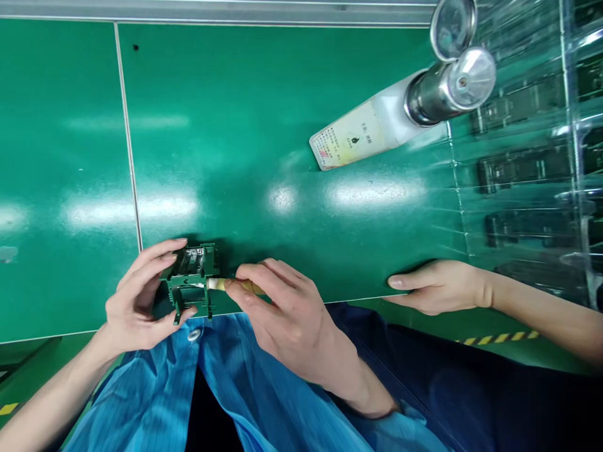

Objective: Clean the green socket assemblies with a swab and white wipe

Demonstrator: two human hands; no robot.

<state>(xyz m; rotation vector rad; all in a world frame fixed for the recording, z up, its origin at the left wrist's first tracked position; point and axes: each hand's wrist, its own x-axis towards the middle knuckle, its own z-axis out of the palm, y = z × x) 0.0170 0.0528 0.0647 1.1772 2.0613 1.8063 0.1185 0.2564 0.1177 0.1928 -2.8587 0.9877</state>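
Observation:
My left hand [141, 301] grips a small dark green plastic housing [188, 276] between thumb and fingers, at the table's near edge. Bright metal parts show inside its frame. Closed around a thin yellow-handled tool with a white tip [217, 284] is my right hand [292, 320]. The white tip meets the right side of the housing; whether it is a brush or a swab is unclear. Part of the handle is hidden by my fingers.
A white labelled bottle [362, 129] with a metal pump top and raised lid stands at the back right. Clear plastic trays [527, 163] holding several dark parts line the right side. Another person's hand [433, 285] rests on the green table's [264, 81] near edge.

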